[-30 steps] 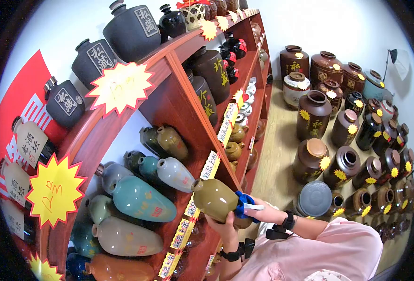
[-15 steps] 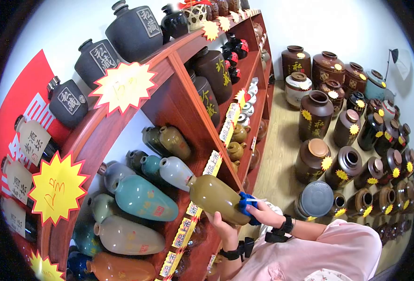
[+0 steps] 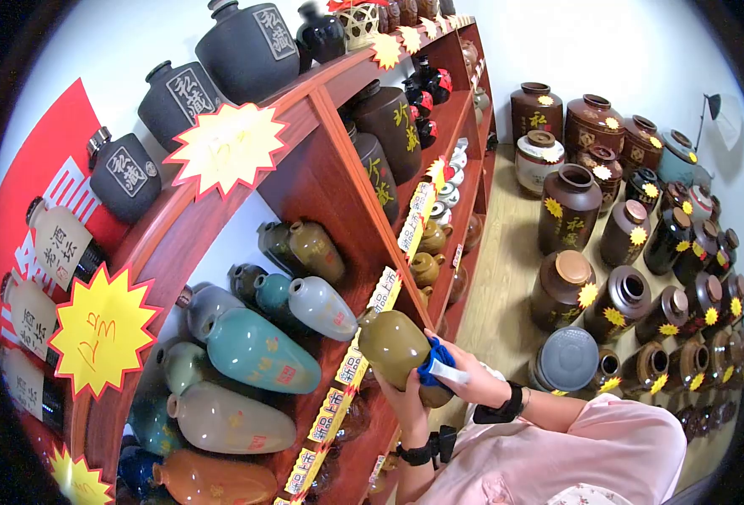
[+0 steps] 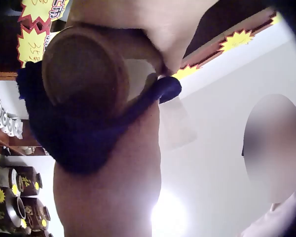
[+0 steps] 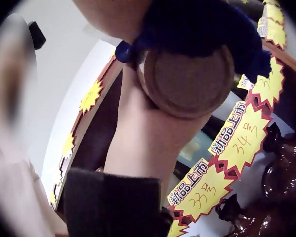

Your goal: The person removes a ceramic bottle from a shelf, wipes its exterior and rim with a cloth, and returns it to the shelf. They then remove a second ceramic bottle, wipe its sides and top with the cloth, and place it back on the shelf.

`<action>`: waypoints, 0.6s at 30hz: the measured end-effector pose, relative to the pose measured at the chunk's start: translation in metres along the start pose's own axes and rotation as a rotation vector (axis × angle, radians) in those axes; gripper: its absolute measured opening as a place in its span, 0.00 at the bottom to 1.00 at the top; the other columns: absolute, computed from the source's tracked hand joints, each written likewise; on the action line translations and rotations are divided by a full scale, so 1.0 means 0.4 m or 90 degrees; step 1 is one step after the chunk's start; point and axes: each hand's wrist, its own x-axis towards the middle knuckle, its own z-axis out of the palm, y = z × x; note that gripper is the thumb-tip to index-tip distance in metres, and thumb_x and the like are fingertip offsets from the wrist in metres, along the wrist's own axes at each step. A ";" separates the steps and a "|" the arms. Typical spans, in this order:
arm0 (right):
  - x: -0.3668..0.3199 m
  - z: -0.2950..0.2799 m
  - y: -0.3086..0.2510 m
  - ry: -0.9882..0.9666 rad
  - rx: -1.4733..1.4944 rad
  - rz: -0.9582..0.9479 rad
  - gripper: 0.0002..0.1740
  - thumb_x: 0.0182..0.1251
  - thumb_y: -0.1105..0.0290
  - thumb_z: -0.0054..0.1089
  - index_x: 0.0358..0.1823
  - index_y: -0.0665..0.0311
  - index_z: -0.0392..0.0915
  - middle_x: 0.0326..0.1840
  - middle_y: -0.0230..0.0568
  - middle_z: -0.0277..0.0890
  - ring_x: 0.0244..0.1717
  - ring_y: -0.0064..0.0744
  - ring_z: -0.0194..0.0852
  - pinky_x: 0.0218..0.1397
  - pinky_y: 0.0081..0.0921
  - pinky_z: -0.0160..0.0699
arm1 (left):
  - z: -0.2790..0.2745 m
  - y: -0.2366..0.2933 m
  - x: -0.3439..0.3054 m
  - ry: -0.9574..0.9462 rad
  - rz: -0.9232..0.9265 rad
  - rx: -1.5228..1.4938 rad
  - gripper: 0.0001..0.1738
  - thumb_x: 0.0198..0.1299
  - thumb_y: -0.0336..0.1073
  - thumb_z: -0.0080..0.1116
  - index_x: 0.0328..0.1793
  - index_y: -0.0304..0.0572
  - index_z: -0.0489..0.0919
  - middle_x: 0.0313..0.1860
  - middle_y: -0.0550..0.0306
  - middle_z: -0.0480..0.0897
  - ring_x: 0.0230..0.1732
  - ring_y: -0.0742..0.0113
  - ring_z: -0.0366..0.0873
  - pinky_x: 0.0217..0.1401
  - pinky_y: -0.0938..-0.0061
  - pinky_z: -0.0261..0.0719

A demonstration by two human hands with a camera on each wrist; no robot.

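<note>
A tall reddish-brown wooden shelf unit [image 3: 351,202] slants across the left of my view, beside a pale wood-plank floor [image 3: 491,252]. My loose pale pink top [image 3: 608,450] fills the lower right. On the floor, well apart from my work, stands a large dark brown glazed jar [image 3: 567,217] among many others. In the near compartment, a turquoise glazed bottle [image 3: 263,352] lies above a taupe glazed bottle [image 3: 233,421] in my view, with a slim pale grey glazed bottle [image 3: 321,307] nearby. The olive-brown glazed bottle [image 3: 391,345] is in front of the shelf edge, tilted, its neck towards the shelves and its round base turned towards me. My left grip [image 3: 406,400] curls round it near the base, supporting it. My right grip [image 3: 475,379] pinches a fuzzy dark blue cloth [image 3: 433,364] against the base end. A flat white tab [image 3: 449,373] sticks out from the cloth beside my fingers
</note>
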 end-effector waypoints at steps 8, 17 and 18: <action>0.028 -0.025 0.000 0.015 0.085 -0.049 0.34 0.64 0.72 0.50 0.69 0.70 0.46 0.68 0.50 0.55 0.67 0.35 0.55 0.67 0.28 0.54 | -0.029 -0.016 0.030 -0.139 0.104 0.170 0.52 0.43 0.35 0.69 0.72 0.38 0.49 0.65 0.51 0.61 0.63 0.61 0.61 0.66 0.67 0.58; 0.045 -0.051 -0.054 0.104 0.205 0.002 0.32 0.65 0.75 0.50 0.69 0.69 0.49 0.62 0.37 0.61 0.61 0.22 0.58 0.64 0.22 0.58 | -0.022 0.006 0.037 -0.269 0.047 0.249 0.52 0.39 0.40 0.73 0.69 0.36 0.55 0.59 0.50 0.69 0.58 0.60 0.68 0.62 0.67 0.65; 0.048 -0.055 -0.045 0.130 0.181 -0.015 0.31 0.64 0.74 0.51 0.68 0.69 0.52 0.60 0.37 0.64 0.59 0.22 0.60 0.64 0.22 0.59 | -0.020 0.010 0.039 -0.301 0.058 0.268 0.52 0.39 0.40 0.73 0.69 0.35 0.55 0.59 0.49 0.68 0.59 0.60 0.67 0.62 0.67 0.65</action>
